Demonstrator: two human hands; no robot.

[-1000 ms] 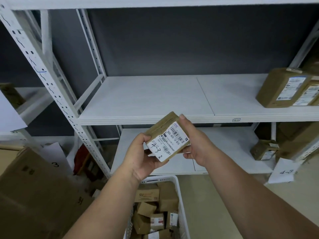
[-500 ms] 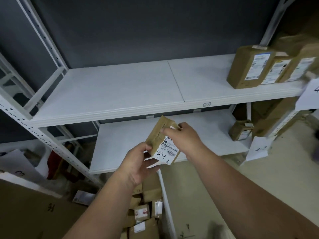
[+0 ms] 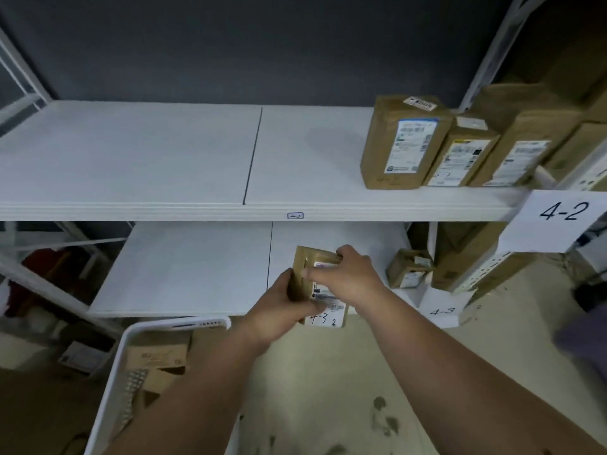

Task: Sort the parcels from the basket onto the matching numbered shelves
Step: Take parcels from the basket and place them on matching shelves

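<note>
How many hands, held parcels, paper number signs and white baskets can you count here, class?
Hands: 2, left hand, right hand
Held parcel: 1
Paper number signs: 2, 4-2 sign, 4-3 sign
White basket: 1
Total: 6

lower shelf [image 3: 197, 270] bare at left and middle, small parcel [image 3: 409, 269] blocking right end

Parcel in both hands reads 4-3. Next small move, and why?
Probably carry the parcel forward and a bit right, then set it on the lower shelf. Its handwritten 4-3 matches the 4-3 sign at that shelf's right end; the shelf above is signed 4-2. The left hand and right hand hold it just in front of that shelf, beside bare board.
</note>
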